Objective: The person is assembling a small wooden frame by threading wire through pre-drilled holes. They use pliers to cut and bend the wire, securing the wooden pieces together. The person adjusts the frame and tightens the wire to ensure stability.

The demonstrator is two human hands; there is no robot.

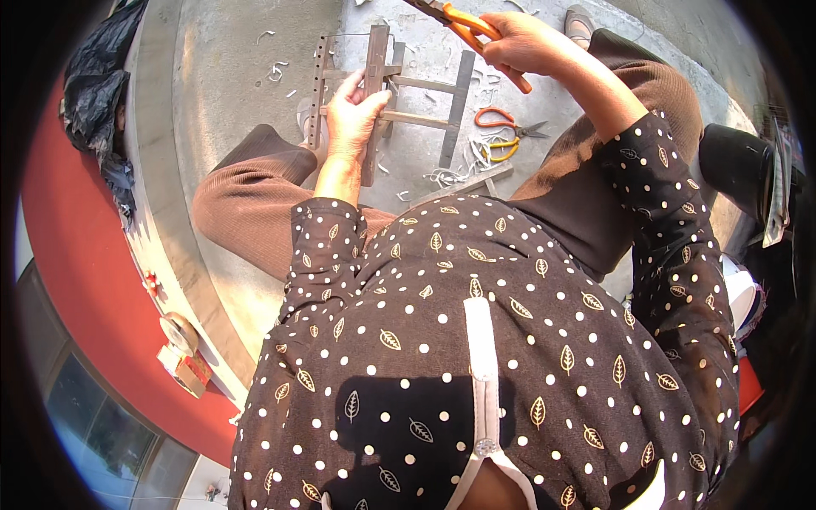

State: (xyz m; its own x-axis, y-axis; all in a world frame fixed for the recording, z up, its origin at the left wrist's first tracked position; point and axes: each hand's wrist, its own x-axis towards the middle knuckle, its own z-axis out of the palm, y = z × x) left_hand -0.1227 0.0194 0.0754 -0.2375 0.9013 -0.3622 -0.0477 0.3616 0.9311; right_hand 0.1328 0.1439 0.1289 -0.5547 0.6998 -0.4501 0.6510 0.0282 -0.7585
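My left hand (348, 119) is closed around a dark wooden frame (375, 64), its thumb lying along the thick upright bar. A side strip with a row of holes, a thin wire near the top and long crosspieces belong to this frame or lie against it; I cannot tell which parts are joined. Up at the top, my right hand (529, 44) grips pliers (466, 24) by their orange handles. The jaws of the pliers run past the picture's upper edge. Between my knees lie open scissors (507, 133) with one red and one yellow handle.
Pale strip scraps (446, 177) are scattered over the grey concrete floor (255, 51). Close to my lap lies a flat wooden piece (467, 189). A black plastic bag (98, 93) hangs at the far left, and a roll of tape (178, 333) rests on the ledge. At right stands a black container (735, 170).
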